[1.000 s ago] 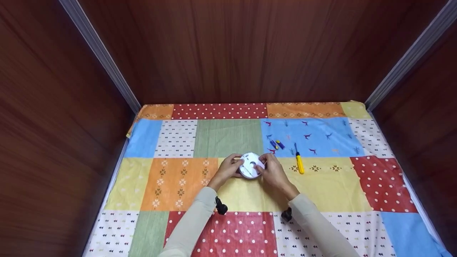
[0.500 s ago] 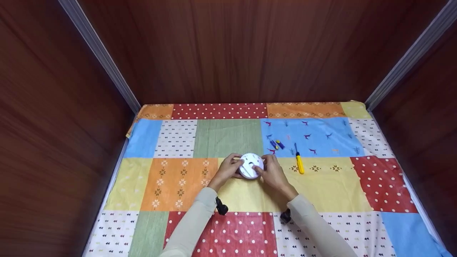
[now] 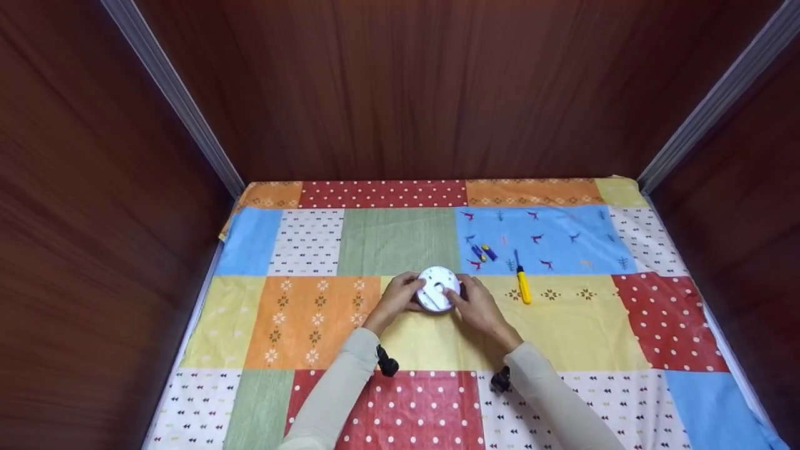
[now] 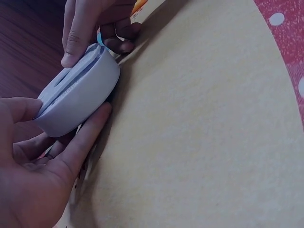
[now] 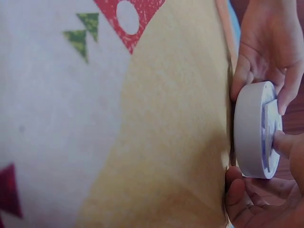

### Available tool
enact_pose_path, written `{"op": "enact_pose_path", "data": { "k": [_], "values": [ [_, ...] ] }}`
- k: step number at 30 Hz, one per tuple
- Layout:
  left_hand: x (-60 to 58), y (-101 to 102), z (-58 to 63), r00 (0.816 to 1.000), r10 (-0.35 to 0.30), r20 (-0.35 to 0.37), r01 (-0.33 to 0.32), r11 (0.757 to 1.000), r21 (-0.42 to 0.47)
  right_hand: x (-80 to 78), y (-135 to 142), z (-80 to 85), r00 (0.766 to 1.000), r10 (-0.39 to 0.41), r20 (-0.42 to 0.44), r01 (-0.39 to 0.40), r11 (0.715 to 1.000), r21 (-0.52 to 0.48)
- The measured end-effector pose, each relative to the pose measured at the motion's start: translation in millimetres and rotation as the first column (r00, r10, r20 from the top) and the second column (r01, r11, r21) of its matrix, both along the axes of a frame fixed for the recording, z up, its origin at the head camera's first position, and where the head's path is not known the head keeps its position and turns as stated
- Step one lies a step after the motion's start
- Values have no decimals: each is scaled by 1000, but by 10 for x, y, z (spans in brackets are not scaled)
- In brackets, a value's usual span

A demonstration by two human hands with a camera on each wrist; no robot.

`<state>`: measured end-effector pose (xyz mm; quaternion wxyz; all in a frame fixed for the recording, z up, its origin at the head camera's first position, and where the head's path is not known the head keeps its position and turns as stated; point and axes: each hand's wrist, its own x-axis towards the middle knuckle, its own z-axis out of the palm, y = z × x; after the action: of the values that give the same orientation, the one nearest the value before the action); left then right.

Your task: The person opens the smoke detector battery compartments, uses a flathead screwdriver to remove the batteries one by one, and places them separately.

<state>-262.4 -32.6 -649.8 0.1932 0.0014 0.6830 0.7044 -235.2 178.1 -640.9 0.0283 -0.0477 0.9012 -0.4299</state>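
A round white device, a thick disc with a hole in its face and a flat raised panel, sits between both hands at mid-table. My left hand grips its left edge, thumb on the face and fingers beneath, as the left wrist view shows along the white side wall. From the right, my right hand holds it with the thumb pressed on the face beside the hole. In the right wrist view the disc stands edge-on, with the right fingers curled near its lower rim. Its underside is hidden.
Two small purple-and-yellow batteries lie beyond the right hand. A screwdriver with a yellow handle lies to their right. The patchwork tablecloth covers the table, with brown wooden panels at the back and sides.
The white device has turned slightly in the hands, so the marks on its face sit differently. The right fingers have shifted along its edge; the left hand keeps its hold.
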Motion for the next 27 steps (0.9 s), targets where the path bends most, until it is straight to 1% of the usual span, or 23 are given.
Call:
{"op": "enact_pose_path", "data": {
  "k": [4, 6, 15, 21, 27],
  "values": [
    [-16, 13, 14, 1000, 20, 9, -21, 999, 48, -22, -10, 14, 1000, -8, 20, 9, 998, -63],
    [-20, 19, 29, 999, 32, 1, -32, 998, 58, -34, -15, 24, 1000, -11, 23, 13, 996, -93],
    [0, 40, 73, 999, 43, -8, -41, 993, 114, -59, -15, 24, 999, -20, -35, 15, 989, -147],
    [2, 46, 64, 998, 55, -3, -55, 990, 130, -48, -2, 7, 1000, -11, -20, 7, 979, -203],
    [8, 49, 72, 999, 47, -12, -45, 989, 138, -59, 8, 1, 999, -28, -35, 20, 978, -207]
  ]
}}
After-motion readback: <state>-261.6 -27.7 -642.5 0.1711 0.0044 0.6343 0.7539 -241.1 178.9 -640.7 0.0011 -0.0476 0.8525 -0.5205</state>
